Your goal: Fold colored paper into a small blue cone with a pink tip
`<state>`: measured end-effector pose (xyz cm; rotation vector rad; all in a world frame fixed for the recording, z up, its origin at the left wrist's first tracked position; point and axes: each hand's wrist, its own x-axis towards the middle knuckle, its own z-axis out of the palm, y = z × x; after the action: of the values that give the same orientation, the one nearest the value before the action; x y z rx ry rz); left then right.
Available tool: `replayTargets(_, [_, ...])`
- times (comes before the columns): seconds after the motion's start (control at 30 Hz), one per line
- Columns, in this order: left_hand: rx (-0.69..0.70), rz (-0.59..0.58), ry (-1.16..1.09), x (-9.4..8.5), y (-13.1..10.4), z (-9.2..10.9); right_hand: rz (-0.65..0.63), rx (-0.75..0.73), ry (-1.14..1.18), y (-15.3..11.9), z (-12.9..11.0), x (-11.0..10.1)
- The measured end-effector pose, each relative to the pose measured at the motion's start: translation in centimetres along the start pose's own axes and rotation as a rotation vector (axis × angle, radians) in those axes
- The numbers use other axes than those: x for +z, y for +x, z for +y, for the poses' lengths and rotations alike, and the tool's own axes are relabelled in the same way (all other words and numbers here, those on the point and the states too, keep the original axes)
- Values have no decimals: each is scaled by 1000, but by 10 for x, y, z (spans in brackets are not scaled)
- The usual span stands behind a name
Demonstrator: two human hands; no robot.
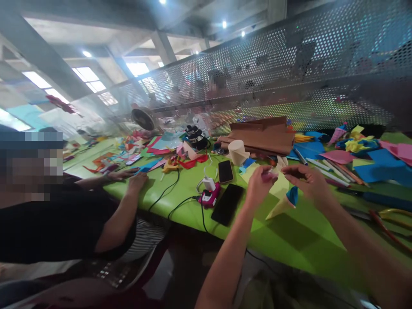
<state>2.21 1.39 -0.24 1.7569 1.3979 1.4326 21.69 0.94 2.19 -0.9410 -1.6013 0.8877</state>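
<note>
Two bare hands meet above a bright green surface (299,240) strewn with coloured paper. No brand, label or writing can be read anywhere; the picture is soft and blurred.

The left hand (259,182) has its fingers (267,175) pinched closed on the upper edge of a pale yellow folded paper shape (279,193), with a small pink scrap showing at the fingertips. The right hand (307,180) faces it from the other side, its fingers curled in and closed on the same paper near its top. The yellow paper hangs down between the two hands, tapering to a point that reaches toward the surface; whether the tip touches it cannot be told. A small blue paper piece (292,195) sits against the yellow paper just under the right hand.

To the left of the hands lie two black phones: a larger black smartphone (227,204) nearer the table edge and a smaller black smartphone (225,171) farther back. Just beside them is a pink and white device with a black cable (210,194). A cream paper cone (237,151) stands behind the phones, and a stack of brown cardboard (262,136) lies farther back. Blue and pink paper sheets (380,165) cover the right side. A perforated metal screen (289,73) rises behind the surface.

At the left, another person in a black top (54,227) rests a hand (137,180) on the surface's edge.
</note>
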Motion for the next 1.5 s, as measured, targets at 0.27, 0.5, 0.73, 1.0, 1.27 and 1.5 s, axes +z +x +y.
replayTargets(0.27, [-30,22,-285,4,-7,15,-40,-178,-198,-1,-6,0])
replayTargets(0.5, [-39,66,-319,9,-13,19,-49,-314,-446,-3,-10,-4])
replayTargets(0.73, [-30,57,-196,7,-15,25,-77,-313,-487,-4,-8,-4])
replayTargets(1.0, [96,29,-2,0,-13,32,-123,-218,-481,-2,-9,-5])
replayTargets(1.27, [77,-69,-46,0,-13,25,-158,-163,-348,2,-3,-5])
replayTargets(1.5, [53,-166,-90,-3,-13,21,-168,-207,-353,2,1,-5])
